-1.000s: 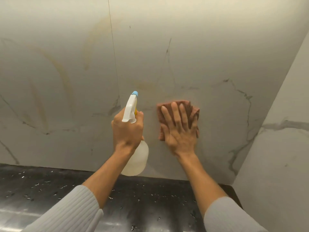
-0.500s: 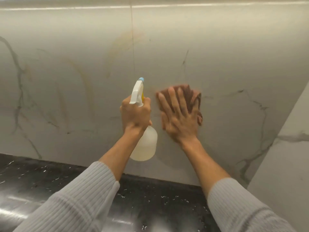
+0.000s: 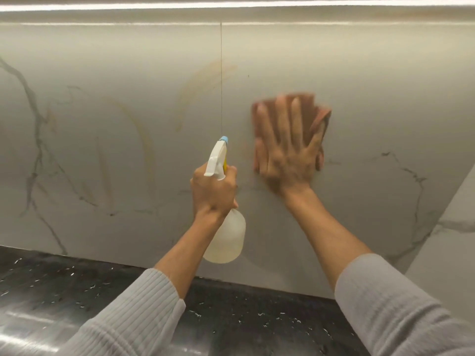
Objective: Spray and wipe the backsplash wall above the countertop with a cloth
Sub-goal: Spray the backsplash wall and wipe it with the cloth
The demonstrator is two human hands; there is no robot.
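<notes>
fingers (image 3: 218,191) of the left hand (image 3: 213,188) were curled tight around the neck of the spray bottle (image 3: 226,240), fully closed on it. left to right: the marble backsplash wall (image 3: 102,124) carried dark veins and faint brownish streaks, and a thin vertical seam (image 3: 221,73) ran down it. the spray bottle was held upright just in front of the wall, its white trigger head and blue nozzle tip (image 3: 224,139) pointed up toward the seam, its translucent body hanging below the fist above the dark speckled desk (image 3: 51,291). just right of the bottle, the right hand (image 3: 285,155) lay flat with fingers (image 3: 281,116) spread wide, pressing the reddish-brown cloth (image 3: 321,116) against the wall; the cloth showed above and to the right of the hand. hand and cloth were motion-blurred. both forearms emerged from light grey ribbed sleeves (image 3: 133,317). a pale side wall (image 3: 452,240) met the backsplash at far right.
</notes>
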